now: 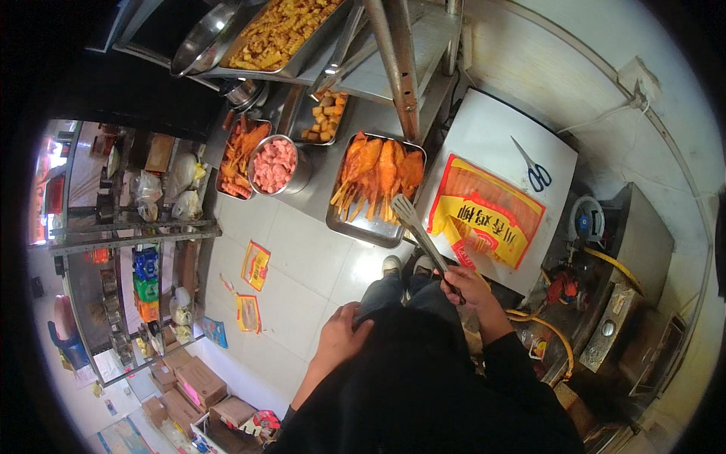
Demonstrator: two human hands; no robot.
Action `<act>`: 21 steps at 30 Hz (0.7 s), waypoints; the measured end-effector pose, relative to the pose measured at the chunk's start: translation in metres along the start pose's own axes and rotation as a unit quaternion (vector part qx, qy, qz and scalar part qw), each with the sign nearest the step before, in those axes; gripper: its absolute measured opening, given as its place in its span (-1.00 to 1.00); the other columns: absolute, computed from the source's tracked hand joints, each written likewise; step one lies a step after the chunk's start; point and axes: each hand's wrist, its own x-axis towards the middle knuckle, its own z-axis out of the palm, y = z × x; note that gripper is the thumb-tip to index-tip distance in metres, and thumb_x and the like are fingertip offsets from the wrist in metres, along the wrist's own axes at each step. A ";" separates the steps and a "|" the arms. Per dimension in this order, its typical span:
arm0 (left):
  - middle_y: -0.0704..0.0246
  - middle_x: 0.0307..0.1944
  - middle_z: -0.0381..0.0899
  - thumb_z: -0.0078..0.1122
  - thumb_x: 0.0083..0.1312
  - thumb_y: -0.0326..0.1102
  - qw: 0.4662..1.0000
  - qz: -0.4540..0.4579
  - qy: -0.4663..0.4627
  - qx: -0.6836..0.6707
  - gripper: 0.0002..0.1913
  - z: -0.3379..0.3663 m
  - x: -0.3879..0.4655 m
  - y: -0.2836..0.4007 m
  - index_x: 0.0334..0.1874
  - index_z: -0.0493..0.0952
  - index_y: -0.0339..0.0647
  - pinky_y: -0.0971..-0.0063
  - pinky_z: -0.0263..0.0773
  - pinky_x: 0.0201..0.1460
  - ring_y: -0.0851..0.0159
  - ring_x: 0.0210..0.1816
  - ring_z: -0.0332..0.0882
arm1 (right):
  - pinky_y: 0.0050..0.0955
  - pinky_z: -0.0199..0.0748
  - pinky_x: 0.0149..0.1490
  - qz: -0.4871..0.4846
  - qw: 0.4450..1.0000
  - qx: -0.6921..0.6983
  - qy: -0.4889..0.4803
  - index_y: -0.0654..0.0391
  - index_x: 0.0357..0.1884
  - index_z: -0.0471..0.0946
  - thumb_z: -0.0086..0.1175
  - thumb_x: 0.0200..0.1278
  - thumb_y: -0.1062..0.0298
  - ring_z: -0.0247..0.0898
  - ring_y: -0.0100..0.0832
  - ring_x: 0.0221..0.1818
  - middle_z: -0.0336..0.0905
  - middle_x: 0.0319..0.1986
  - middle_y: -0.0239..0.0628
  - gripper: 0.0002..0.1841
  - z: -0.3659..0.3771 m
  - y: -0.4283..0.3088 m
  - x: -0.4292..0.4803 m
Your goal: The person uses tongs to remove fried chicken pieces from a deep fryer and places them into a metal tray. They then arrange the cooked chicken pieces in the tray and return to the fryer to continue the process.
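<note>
My right hand (464,286) is closed around the handle end of metal tongs (422,235), whose slotted tips point to the lower right corner of a steel tray (374,231) of skewered orange-coated meat (371,164). Whether the tips touch the tray or skewers I cannot tell. Below my body's left side of the floor, my left hand (340,335) hangs near my thigh with nothing in it, fingers loosely apart. To the right, a large yellow and red food packet (493,198) lies on a white board (476,125), with a smaller yellow packet piece over it. Blue-handled scissors (536,170) lie beyond the packet.
A steel pot of pink meat pieces (275,164) stands beside a tray of skewers (241,153). A tray of fried cubes (325,120) is behind. Crinkle-cut fries (283,34) fill an upper-shelf tray. Wrappers (255,267) lie on the floor. A gas burner (587,220) is at right.
</note>
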 end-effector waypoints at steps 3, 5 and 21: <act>0.11 0.02 0.65 0.32 0.34 -0.18 1.000 -0.002 -0.002 0.002 -0.49 -0.001 0.001 -0.001 0.24 0.46 -0.33 0.31 0.61 -0.08 0.12 -0.17 0.72 | -0.61 0.23 -0.52 0.012 0.997 0.065 -0.043 0.19 0.20 0.50 0.00 0.56 0.18 0.22 -0.56 -0.65 0.46 -0.45 -0.33 -0.64 -0.008 0.007 0.004; 0.11 0.02 0.65 0.32 0.35 -0.18 1.000 0.011 0.003 0.006 -0.49 -0.002 0.001 -0.002 0.25 0.45 -0.33 0.31 0.61 -0.09 0.12 -0.17 0.72 | -0.60 0.23 -0.52 -0.001 0.994 0.086 -0.068 0.18 0.20 0.50 0.02 0.55 0.14 0.22 -0.55 -0.65 0.47 -0.45 -0.32 -0.63 -0.012 0.013 0.012; 0.11 -0.06 0.68 0.32 0.33 -0.21 1.000 0.019 0.017 0.009 -0.52 -0.006 0.007 -0.003 0.20 0.48 -0.33 0.31 0.61 -0.13 0.13 -0.22 0.73 | -0.57 0.23 -0.50 0.060 0.984 0.145 -0.087 0.16 0.27 0.46 -0.05 0.56 0.02 0.26 -0.54 -0.61 0.49 -0.43 -0.35 -0.53 -0.009 0.055 0.011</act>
